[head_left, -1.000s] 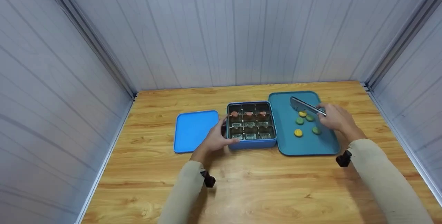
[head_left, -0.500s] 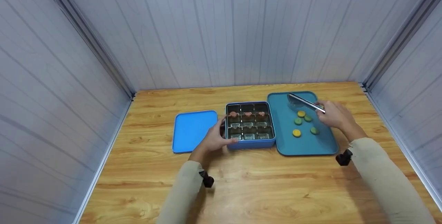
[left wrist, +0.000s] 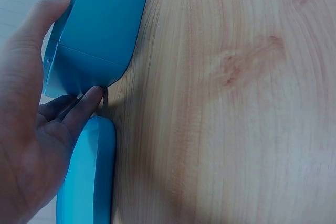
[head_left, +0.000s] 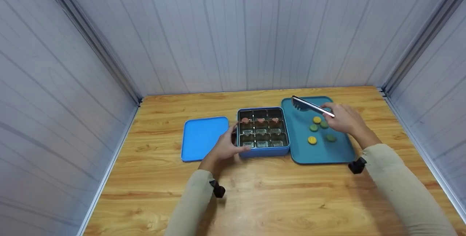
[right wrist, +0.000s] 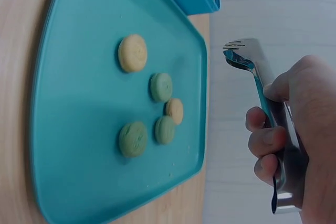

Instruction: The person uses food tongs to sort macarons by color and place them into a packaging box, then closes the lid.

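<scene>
My left hand holds the left side of a blue box, thumb at the front rim and fingers along the side wall. A clear divided insert fills the box; three reddish macarons sit in its back row of compartments. My right hand grips metal serving tongs, raised over the back of a teal tray. In the right wrist view the toothed ends of the tongs lie close together, with nothing visible between them. On the tray are two yellow macarons and three green macarons.
A flat blue lid lies on the wooden table just left of the box. The tray stands against the box's right side. Pale panelled walls enclose the table at the back and both sides.
My right hand has moved left with the tongs, whose ends shift from above the macarons toward the tray's back left. The left hand stays at the box.
</scene>
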A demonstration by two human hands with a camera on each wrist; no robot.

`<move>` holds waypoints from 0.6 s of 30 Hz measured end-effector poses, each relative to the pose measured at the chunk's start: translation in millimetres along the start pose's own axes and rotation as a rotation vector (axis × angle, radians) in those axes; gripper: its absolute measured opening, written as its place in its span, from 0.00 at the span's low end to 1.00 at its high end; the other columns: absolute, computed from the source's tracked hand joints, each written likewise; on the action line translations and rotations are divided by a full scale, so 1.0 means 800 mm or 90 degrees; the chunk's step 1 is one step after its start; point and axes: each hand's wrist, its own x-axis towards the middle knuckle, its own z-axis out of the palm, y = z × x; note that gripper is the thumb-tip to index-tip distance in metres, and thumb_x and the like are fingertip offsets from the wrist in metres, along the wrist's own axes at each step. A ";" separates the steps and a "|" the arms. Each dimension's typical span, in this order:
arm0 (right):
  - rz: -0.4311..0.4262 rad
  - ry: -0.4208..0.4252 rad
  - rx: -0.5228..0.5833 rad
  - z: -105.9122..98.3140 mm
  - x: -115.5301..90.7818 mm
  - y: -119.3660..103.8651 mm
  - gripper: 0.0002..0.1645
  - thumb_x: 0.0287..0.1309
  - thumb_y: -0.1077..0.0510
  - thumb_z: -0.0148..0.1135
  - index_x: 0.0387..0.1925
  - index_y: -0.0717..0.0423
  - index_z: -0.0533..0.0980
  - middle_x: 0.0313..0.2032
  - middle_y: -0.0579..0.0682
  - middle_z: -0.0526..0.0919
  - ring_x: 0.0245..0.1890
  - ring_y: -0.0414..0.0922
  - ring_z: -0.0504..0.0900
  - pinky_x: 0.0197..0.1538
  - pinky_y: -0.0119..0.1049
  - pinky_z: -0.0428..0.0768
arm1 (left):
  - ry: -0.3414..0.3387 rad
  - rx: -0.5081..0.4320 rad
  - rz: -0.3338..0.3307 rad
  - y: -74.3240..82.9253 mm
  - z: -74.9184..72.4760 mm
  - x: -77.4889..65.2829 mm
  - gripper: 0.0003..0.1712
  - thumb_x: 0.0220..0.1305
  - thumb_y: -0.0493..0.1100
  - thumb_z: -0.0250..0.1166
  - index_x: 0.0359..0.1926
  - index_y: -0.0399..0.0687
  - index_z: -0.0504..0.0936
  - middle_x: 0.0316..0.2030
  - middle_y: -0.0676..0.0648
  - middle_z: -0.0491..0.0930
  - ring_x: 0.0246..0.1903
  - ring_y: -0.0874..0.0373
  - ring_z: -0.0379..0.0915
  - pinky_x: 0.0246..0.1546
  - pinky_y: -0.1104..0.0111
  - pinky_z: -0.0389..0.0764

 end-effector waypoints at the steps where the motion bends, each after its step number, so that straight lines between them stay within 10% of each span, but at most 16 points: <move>1: 0.000 -0.002 0.003 0.000 0.001 -0.003 0.25 0.82 0.56 0.58 0.72 0.62 0.80 0.23 0.50 0.76 0.19 0.44 0.69 0.24 0.37 0.65 | 0.000 -0.001 -0.002 0.000 0.000 0.000 0.66 0.64 0.43 0.85 0.92 0.43 0.52 0.83 0.36 0.71 0.76 0.39 0.77 0.80 0.44 0.75; 18: -0.069 -0.021 0.006 0.016 0.011 -0.055 0.23 0.83 0.56 0.58 0.71 0.58 0.81 0.20 0.48 0.76 0.16 0.42 0.67 0.23 0.36 0.63 | -0.001 0.001 -0.013 -0.002 0.000 0.002 0.68 0.65 0.44 0.85 0.92 0.43 0.49 0.86 0.36 0.66 0.82 0.38 0.70 0.84 0.43 0.70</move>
